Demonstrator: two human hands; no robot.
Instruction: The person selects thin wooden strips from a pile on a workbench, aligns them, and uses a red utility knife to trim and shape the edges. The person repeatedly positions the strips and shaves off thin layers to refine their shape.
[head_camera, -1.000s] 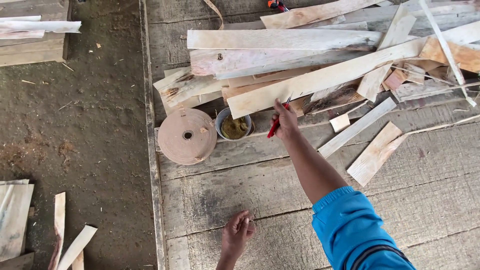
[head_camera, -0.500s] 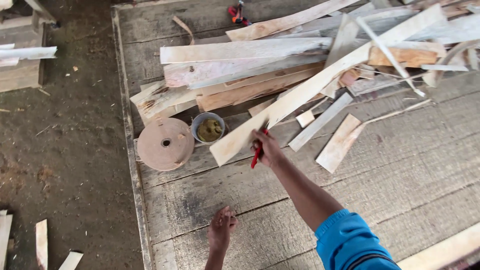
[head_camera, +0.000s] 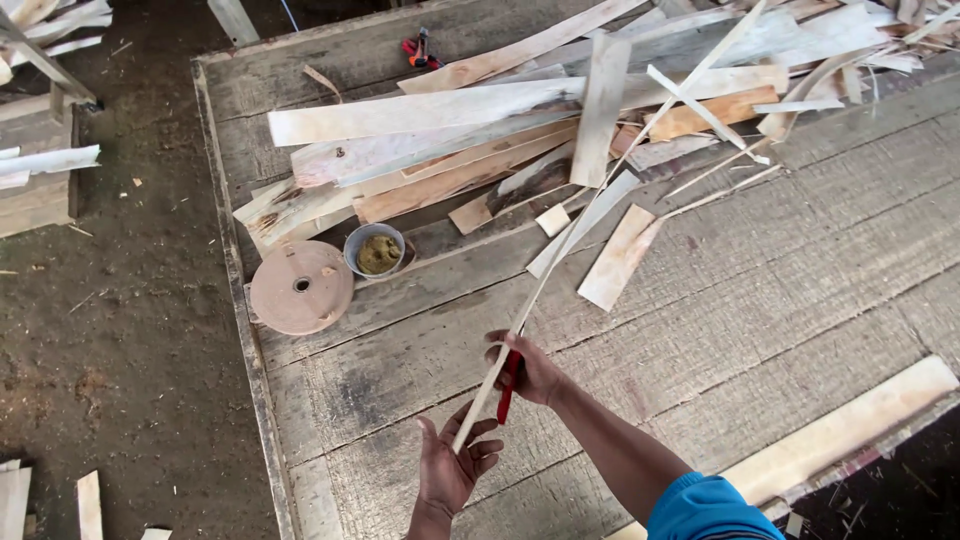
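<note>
My right hand (head_camera: 528, 368) is closed around a long, thin, pale wooden strip (head_camera: 590, 220) and a slim red-handled tool (head_camera: 508, 388) held alongside it, whose working end I cannot make out. My left hand (head_camera: 450, 465) is half open, palm up, with the strip's near end resting against its fingers rather than clamped. The strip runs from my hands up and away over the grey weathered plank table (head_camera: 780, 300), its far part slanting up above the pile of pale offcut boards (head_camera: 450, 140) stacked at the back. That far part is where I judge trouble could come: the strip looks thin and springy, so if it snags on a board while I pull or bend it, it could crack or whip. With my left hand only cupping the end, it could also slide off my fingers, and splinters are likely along so rough an edge. A round brown tape roll (head_camera: 301, 287) lies flat near the table's left edge, and just beside it stands a small metal tin of yellowish paste (head_camera: 376, 250), both well apart from my hands.
</note>
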